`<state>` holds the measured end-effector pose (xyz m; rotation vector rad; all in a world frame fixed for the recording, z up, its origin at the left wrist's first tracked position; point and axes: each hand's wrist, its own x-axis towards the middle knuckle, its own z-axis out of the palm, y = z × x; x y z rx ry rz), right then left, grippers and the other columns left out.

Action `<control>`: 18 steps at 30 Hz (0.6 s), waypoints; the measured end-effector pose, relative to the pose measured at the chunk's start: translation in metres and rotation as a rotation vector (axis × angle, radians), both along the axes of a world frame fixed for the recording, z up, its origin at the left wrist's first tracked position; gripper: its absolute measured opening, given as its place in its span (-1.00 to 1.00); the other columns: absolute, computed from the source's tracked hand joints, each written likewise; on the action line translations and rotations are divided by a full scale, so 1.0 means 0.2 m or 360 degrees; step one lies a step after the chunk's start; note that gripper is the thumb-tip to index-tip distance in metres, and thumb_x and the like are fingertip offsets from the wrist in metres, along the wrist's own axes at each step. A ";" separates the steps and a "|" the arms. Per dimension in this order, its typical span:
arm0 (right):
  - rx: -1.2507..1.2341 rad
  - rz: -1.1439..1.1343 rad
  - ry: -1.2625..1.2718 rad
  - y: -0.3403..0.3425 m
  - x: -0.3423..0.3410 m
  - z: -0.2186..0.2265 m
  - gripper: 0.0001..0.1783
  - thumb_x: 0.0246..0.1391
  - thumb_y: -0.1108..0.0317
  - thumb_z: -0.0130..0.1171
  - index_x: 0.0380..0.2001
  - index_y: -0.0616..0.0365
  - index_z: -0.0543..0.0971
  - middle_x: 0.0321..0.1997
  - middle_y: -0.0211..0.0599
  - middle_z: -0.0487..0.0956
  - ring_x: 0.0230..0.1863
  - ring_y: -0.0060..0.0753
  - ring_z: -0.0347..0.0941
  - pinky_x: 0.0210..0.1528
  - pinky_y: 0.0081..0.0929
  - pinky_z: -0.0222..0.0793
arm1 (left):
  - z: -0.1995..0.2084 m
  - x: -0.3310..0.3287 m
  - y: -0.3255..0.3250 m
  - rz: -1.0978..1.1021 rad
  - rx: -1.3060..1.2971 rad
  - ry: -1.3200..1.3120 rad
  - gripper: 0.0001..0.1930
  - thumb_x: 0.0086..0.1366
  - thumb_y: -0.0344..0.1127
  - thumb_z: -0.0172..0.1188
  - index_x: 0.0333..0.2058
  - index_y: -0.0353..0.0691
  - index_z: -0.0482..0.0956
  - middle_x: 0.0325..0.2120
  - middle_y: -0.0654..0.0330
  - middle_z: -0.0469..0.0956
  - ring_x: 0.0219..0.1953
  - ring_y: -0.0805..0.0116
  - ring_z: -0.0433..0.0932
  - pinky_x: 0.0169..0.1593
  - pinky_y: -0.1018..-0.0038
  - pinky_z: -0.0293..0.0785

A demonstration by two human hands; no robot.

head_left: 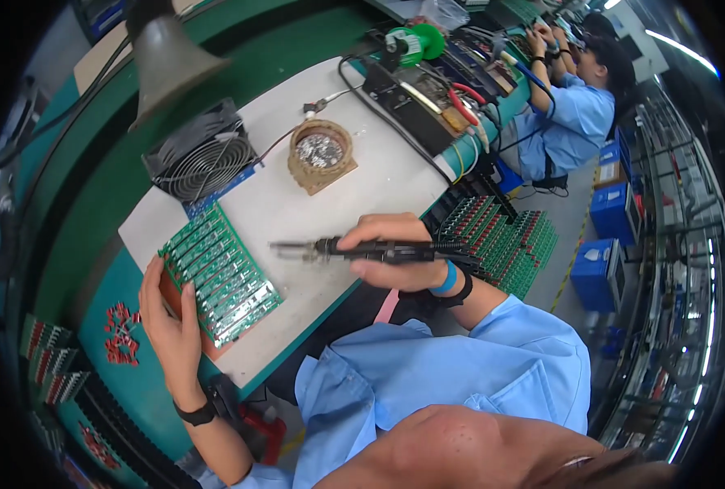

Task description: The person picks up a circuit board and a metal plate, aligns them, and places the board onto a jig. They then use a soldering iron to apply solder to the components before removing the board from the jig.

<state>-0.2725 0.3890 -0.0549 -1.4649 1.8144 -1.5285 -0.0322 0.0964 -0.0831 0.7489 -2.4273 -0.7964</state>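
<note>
White worktop (391, 175), soldering iron (334, 248) in right hand (401, 230)

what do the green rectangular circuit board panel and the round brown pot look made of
Green rectangular circuit board panel: likely fibreglass laminate, somewhat glossy, judging by its flat sheet and shiny patches. Round brown pot: perhaps fired clay or crusted metal, matte; the rough, uneven rim leaves it open.

One green circuit-board panel (230, 281), on white worktop (387, 167), left hand (169, 326) at its edge; one black pen-shaped tool (327, 247), tip blurred, gripped in right hand (397, 254); one round tan pot (301, 169), silvery contents; one wire-guarded fan (203, 169); loose red parts (121, 349); one green spool (429, 41); one blue-shirted co-worker (574, 118).
</note>
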 end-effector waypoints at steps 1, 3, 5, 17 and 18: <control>-0.0014 -0.0026 0.0009 0.02 -0.01 -0.01 -0.63 0.09 0.49 0.42 0.00 0.30 0.67 -0.31 -0.25 0.67 -0.36 -0.46 0.53 -0.29 -0.47 0.42 | 0.00 0.00 0.00 -0.0026 -0.0014 0.0009 -0.50 0.43 -0.40 0.29 0.30 -0.34 0.46 0.30 -0.07 0.50 0.35 -0.03 0.46 0.41 0.17 0.33; -0.0166 -0.0496 0.0012 0.05 -0.03 -0.08 -0.59 0.17 0.48 0.38 0.08 0.30 0.62 -0.21 -0.27 0.69 -0.25 -0.52 0.56 -0.17 -0.51 0.46 | 0.00 0.00 -0.01 -0.0030 0.0005 0.0001 -0.49 0.43 -0.40 0.28 0.31 -0.35 0.45 0.30 -0.08 0.50 0.35 -0.03 0.46 0.41 0.16 0.33; -0.0257 -0.0755 0.0018 0.07 -0.05 -0.14 -0.58 0.21 0.47 0.36 0.13 0.30 0.60 -0.16 -0.28 0.70 -0.20 -0.56 0.57 -0.12 -0.54 0.48 | -0.01 -0.01 -0.02 -0.0058 0.0002 0.0004 -0.49 0.43 -0.40 0.28 0.31 -0.36 0.45 0.30 -0.09 0.50 0.34 -0.03 0.47 0.41 0.15 0.33; -0.0419 -0.0800 -0.0377 -0.02 -0.03 -0.22 -0.58 0.30 0.44 0.33 0.19 0.25 0.58 -0.05 -0.29 0.71 -0.03 -0.55 0.62 0.07 -0.48 0.54 | -0.03 0.02 -0.03 -0.0064 0.0051 0.0001 -0.48 0.48 -0.36 0.25 0.35 -0.38 0.42 0.33 -0.08 0.47 0.37 -0.02 0.44 0.43 0.15 0.29; -0.0436 -0.0724 -0.0360 -0.04 -0.01 -0.20 -0.58 0.29 0.44 0.34 0.19 0.25 0.58 -0.06 -0.28 0.72 -0.05 -0.55 0.63 0.05 -0.48 0.55 | -0.02 0.01 -0.02 -0.0069 0.0085 0.0014 -0.47 0.49 -0.36 0.25 0.36 -0.36 0.41 0.34 -0.07 0.47 0.37 0.01 0.43 0.44 0.16 0.28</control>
